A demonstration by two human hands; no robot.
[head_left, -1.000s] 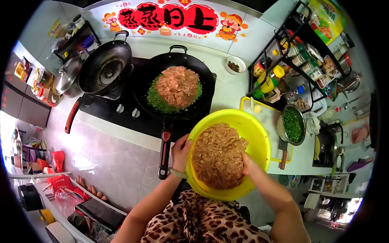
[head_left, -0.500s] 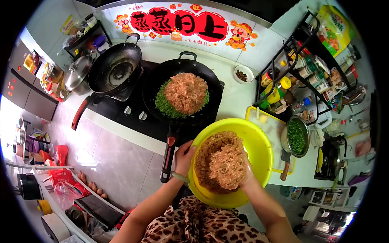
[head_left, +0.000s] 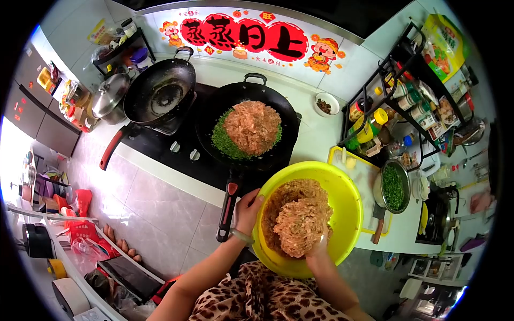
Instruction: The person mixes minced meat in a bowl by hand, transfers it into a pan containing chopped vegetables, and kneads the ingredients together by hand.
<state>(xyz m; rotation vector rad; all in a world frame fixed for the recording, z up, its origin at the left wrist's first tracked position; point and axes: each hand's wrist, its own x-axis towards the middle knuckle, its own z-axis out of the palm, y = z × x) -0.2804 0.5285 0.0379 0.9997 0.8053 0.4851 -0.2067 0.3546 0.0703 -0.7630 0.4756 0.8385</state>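
Observation:
My left hand grips the left rim of a yellow basin, thumb over the edge and other fingers hidden outside it. Inside, a large lump of minced meat leans toward the left side. My right hand cups the lower right of the lump, its fingers mostly buried under the meat. Just beyond the basin, a black wok on the stove holds another mound of minced meat on chopped green herbs. The wok's handle points toward me, beside my left hand.
An unused-looking wok stands at the left burner. To the right are a cutting board, a knife, a metal bowl of chopped greens, a spice rack and a small white bowl.
My right hand has moved down and left around the lump, and the meat in the basin has shifted and changed shape. My left hand keeps hold of the rim. The whole view has shifted slightly.

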